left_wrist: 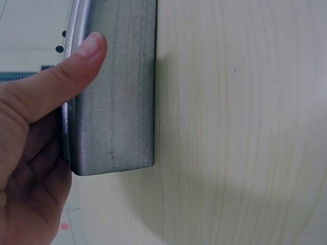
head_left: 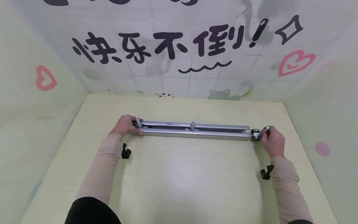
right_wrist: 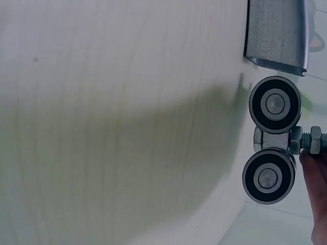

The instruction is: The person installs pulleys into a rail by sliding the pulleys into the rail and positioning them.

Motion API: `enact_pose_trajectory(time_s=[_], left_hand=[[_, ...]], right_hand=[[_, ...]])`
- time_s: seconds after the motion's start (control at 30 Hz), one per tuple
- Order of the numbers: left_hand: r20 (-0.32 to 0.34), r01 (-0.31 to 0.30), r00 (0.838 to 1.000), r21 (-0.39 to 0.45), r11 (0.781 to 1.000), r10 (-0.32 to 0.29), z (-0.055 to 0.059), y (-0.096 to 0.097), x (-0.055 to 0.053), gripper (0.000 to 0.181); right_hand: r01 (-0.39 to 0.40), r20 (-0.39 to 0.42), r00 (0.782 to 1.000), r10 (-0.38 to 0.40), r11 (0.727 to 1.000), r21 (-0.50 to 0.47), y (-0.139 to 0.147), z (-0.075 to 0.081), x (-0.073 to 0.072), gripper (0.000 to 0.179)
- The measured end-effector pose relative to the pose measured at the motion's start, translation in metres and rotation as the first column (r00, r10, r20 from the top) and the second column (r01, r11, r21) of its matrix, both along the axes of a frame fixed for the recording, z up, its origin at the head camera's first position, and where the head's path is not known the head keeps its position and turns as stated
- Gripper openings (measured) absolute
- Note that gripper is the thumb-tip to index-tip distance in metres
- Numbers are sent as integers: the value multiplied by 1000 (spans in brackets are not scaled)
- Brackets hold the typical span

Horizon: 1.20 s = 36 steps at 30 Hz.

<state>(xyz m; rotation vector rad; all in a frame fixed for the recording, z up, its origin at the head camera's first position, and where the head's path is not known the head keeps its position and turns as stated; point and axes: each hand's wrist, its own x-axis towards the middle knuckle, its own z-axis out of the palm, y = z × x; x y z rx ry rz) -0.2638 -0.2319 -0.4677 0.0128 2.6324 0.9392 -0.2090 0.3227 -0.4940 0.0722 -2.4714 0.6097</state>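
A long metal channel track (head_left: 195, 134) lies across the table with its slot facing up. My left hand (head_left: 126, 125) grips its left end; in the left wrist view the thumb lies along the side wall of the track (left_wrist: 117, 112). Two bolts stand up out of the slot, one bolt (head_left: 138, 121) beside the left hand and another bolt (head_left: 193, 125) near the middle. At the right end, my right hand (head_left: 274, 141) pinches the bolt of a roller trolley (head_left: 255, 135). Its wheels (right_wrist: 268, 177) are just outside the track's open end.
The pale wood-grain table (head_left: 184, 180) is enclosed by a printed back sheet (head_left: 167, 68) and side walls (head_left: 321, 118). Black clips (head_left: 126, 151) show beside both wrists.
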Motion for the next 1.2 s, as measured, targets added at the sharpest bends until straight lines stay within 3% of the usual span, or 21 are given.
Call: enact_pose_trajectory(time_s=[0.8, 1.0, 1.2], left_hand=[[-20, 4, 1000, -10, 1000, -4, -3, -1, -1, 67], [-13, 1, 1000, -8, 1000, -1, -2, -1, -1, 68], [-6, 3, 1000, -6, 1000, -3, -2, 0, -2, 70]], right_hand=[[-51, 93, 994, 55, 998, -49, -12, 1, -9, 16], [-40, 156, 986, 50, 997, -64, -12, 1, -10, 17], [-122, 138, 983, 122, 992, -11, -14, 6, -11, 14]])
